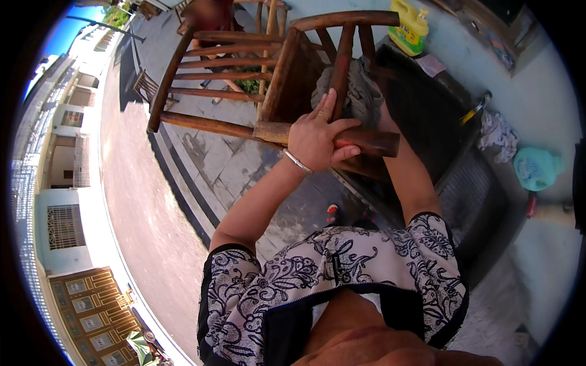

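Note:
A brown wooden chair (pixel 285 79) lies tipped over in front of me, its slatted back reaching out to the left and its legs to the right. My left hand (pixel 314 137), with a ring and a silver bracelet, is closed over the corner where a leg meets the frame; the index finger lies along the wood. Behind the chair leg, my right hand (pixel 386 118) is mostly hidden. A bunched grey cloth (pixel 361 94) is at its fingers, pressed among the legs by the seat's underside, and the hand appears closed on it.
A dark sink (pixel 421 100) runs along the right wall, with a tap (pixel 476 110) above it. Around it are a yellow detergent bottle (pixel 409 29), a crumpled rag (pixel 499 137) and a teal jug (pixel 537 169). Beyond the chair is another person (pixel 213 30). A second chair (pixel 145 88) stands near the road.

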`<act>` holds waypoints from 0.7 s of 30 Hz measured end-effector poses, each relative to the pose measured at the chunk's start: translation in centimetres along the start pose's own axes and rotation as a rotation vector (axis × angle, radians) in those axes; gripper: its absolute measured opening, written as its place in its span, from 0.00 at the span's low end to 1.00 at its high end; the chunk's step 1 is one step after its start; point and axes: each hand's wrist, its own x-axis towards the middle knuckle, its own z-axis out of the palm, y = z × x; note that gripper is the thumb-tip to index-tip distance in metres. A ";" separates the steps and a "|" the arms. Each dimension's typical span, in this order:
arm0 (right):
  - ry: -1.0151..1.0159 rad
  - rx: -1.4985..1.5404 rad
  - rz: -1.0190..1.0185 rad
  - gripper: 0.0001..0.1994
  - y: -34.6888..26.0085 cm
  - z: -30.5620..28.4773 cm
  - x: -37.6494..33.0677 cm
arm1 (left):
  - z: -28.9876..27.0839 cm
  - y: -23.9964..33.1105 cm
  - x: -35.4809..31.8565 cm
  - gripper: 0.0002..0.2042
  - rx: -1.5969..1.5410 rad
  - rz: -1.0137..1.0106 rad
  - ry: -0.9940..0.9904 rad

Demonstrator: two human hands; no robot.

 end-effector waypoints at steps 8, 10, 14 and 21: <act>0.233 -0.239 0.154 0.22 -0.4 -2.4 -4.5 | 0.0 0.2 0.3 0.26 -0.058 -0.031 -0.036; 0.315 -0.179 0.112 0.22 -1.1 -2.5 -5.6 | 0.0 0.2 0.4 0.27 -0.023 0.010 -0.011; 0.234 -0.616 0.040 0.22 -4.4 -4.6 -4.4 | -0.5 0.7 0.3 0.27 -0.029 -0.029 -0.059; 0.253 -1.476 -0.399 0.27 -3.8 -6.9 5.3 | -2.5 2.0 0.2 0.26 -0.056 -0.053 -0.110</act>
